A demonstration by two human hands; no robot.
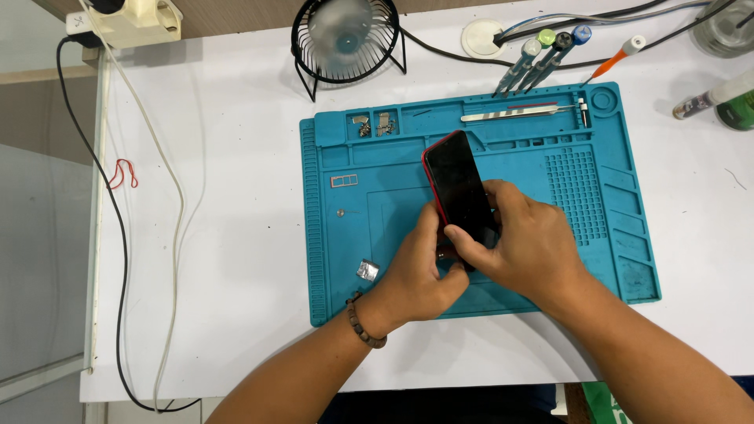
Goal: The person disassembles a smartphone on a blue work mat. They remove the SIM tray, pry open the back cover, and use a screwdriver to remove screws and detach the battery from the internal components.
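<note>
Red-framed smartphone (459, 188) held tilted above centre of teal repair mat (345, 235). Left hand (420, 271) and right hand (522, 243) fingers clamped on its lower end. Judgement: grip by the edges, support over mat, apply even pressure.

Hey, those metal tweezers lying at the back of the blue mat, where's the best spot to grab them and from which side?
Probably pinch the tweezers across their middle, coming straight down from above. They lie flat and lengthwise in the mat's top tray, with the tray wall close behind, so a side approach looks cramped.
</note>
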